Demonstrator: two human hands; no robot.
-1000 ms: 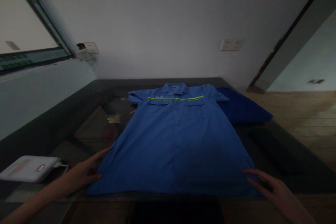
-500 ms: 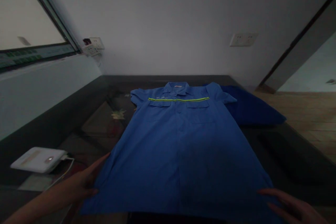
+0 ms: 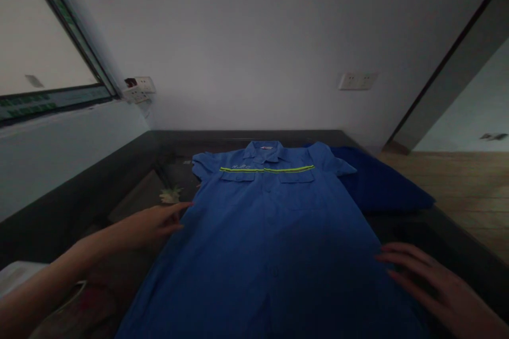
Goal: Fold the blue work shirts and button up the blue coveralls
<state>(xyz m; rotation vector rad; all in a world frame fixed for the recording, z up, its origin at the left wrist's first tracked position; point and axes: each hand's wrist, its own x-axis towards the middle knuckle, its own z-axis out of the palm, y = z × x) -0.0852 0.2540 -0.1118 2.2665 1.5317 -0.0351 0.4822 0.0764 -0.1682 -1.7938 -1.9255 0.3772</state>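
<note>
A blue short-sleeved work shirt [image 3: 254,233] lies face up, its collar toward the wall. It has a yellow-green stripe across the chest, two flap pockets and a buttoned front. At the shirt's left side edge, below the sleeve, is my left hand [image 3: 161,220], its fingertips touching or just beside the cloth and its thumb apart from them. My right hand [image 3: 431,280] is over the lower right side edge, fingers stretched and spread, holding nothing. The shirt's hem is beyond the bottom of the view.
A dark table [image 3: 170,145] bears the shirt. Darker blue folded cloth [image 3: 382,185] lies partly under its right sleeve. A white device [image 3: 22,273] is half hidden by my left forearm. Wall sockets [image 3: 358,81] are on the wall behind.
My left hand has moved from the lower left corner up the shirt's side. My right hand has moved up slightly along the right edge. The view has tilted upward.
</note>
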